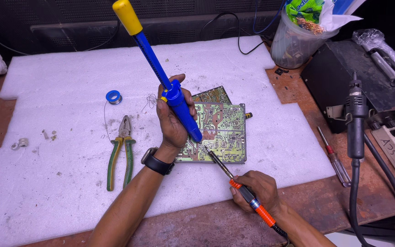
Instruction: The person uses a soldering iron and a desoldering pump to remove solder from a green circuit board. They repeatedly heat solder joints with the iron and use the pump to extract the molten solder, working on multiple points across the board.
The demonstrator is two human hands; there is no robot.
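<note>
My left hand (172, 116) grips a blue desoldering pump (179, 107) with a yellow plunger knob at the top, tilted up and to the left, its tip down on a green circuit board (222, 128). My right hand (257, 190) holds an orange-handled soldering iron (236, 180), whose metal tip touches the board just beside the pump's tip. A second board (213, 95) lies partly under the first. Both rest on a white foam sheet (69, 183).
Green-handled pliers (120, 151) and a blue solder spool (113, 96) lie left of the boards. A screwdriver (333, 156), a black hot-air handle (355, 119) and a black station box (357, 77) stand at the right. A plastic tub (293, 43) sits at the back.
</note>
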